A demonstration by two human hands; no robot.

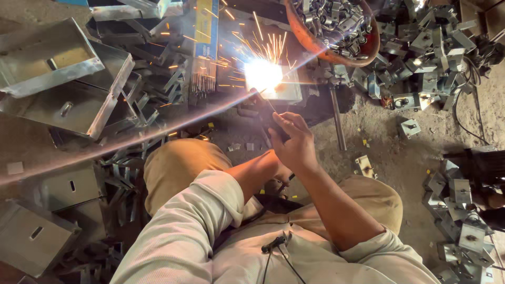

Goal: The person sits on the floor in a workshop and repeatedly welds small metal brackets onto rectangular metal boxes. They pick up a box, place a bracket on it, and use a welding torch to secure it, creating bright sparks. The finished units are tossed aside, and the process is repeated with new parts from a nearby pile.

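— Biggest first?
— Open metal trays point(63, 100), stacked well left of the small steel box point(288, 92). Heap of brackets point(426, 52) well right of it, and an orange basin point(336, 57) full of more just behind it to the right.
— And at the box itself?
— White arc point(263, 74) on its left edge, sparks flying up and away. Looks like mid-weld, seam under way. Bundle of spare rods point(202, 79) just left of the box.
— Hands?
— Right hand point(295, 143) just in front of the box, clenched round the dark rod holder point(269, 117), tip in the glare. Left hand point(280, 174) tucked under the right wrist, mostly hidden; cannot tell whether closed or loose.
— Next move?
— Probably calls for a steady wrist and keeping the tip close along the edge.
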